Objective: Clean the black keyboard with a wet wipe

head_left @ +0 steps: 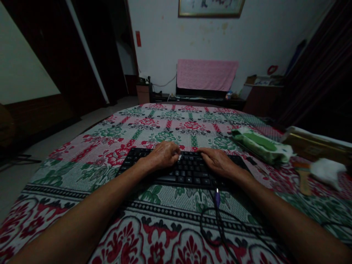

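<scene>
A black keyboard (189,172) lies on a bed with a red, green and white floral cover (90,161). My left hand (162,156) rests on the keyboard's upper middle with its fingers curled; a small pale thing shows at the fingertips, too small to name. My right hand (218,161) lies flat on the keys just to the right, fingers stretched toward the left hand. The keyboard's cable (220,227) with a purple plug (217,198) coils on the cover in front of it.
A green and white soft pack (261,146) lies right of the keyboard. Further right are a wooden-handled brush (304,179) with a white fluffy head (327,170) and a gold-coloured box (316,146). A pink cloth (206,75) hangs over a low cabinet beyond the bed.
</scene>
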`<state>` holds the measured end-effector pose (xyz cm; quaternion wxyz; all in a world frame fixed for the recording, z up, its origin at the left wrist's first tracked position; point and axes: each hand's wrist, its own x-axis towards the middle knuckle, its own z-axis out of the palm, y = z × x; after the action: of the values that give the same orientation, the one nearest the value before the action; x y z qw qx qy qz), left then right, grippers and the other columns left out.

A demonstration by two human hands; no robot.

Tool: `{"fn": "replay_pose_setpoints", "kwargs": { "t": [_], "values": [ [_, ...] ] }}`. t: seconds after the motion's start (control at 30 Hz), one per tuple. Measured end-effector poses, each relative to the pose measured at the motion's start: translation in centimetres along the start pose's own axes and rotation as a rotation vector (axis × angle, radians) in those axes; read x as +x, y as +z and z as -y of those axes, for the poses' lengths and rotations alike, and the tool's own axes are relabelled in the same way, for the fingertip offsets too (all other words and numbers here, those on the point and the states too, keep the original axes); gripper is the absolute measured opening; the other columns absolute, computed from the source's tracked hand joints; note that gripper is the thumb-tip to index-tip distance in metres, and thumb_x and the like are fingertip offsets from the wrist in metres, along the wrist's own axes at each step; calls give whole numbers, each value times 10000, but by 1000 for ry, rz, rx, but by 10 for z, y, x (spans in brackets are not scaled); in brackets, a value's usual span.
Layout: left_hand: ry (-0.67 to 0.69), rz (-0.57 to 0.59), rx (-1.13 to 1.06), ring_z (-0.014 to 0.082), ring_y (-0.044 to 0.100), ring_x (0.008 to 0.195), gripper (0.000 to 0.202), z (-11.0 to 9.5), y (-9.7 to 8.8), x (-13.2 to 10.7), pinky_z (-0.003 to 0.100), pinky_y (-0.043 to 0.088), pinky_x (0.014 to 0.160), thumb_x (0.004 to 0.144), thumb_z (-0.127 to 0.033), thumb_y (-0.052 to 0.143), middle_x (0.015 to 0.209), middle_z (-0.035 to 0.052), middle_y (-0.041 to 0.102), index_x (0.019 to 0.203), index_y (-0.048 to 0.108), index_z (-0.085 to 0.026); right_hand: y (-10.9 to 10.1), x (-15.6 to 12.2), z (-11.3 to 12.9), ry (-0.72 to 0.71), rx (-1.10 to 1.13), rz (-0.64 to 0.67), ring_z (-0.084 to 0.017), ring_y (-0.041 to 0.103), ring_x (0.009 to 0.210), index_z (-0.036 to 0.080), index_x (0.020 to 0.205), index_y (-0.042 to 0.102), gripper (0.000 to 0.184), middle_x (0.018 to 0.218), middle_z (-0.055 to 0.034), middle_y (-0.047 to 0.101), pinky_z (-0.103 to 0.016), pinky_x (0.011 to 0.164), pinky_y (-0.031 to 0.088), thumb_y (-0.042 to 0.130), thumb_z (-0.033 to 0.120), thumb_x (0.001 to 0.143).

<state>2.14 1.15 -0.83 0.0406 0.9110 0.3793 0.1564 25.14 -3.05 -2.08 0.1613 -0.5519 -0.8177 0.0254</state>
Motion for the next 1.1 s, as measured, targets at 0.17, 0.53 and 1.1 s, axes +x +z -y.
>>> {"fn": "replay_pose_setpoints", "kwargs": {
  "t": [0.17, 0.53, 1.1],
  "values": [
    [-26, -32, 26, 178, 582, 805, 207, 1, 1, 1, 284, 428, 718, 747, -234, 480, 847, 43, 647, 880, 632, -193, 3, 0, -4, 2, -4, -7, -168, 587, 892, 204, 1115, 553, 351, 1021, -37, 639, -257, 793, 406, 327, 205, 846],
    [-20, -17, 77, 188, 572, 797, 202, -3, -1, 0, 290, 424, 700, 747, -219, 482, 843, 56, 630, 882, 628, -181, 2, -1, -1, 4, 14, -6, -174, 588, 888, 197, 1111, 558, 356, 1014, -48, 640, -271, 795, 416, 327, 201, 840],
    [-45, -30, 20, 185, 575, 807, 206, -3, 1, 1, 285, 421, 718, 741, -223, 473, 847, 60, 634, 870, 628, -184, 1, -1, 2, 10, 12, -8, -155, 581, 826, 193, 1084, 570, 350, 952, -48, 645, -252, 744, 401, 325, 177, 834]
  ]
}}
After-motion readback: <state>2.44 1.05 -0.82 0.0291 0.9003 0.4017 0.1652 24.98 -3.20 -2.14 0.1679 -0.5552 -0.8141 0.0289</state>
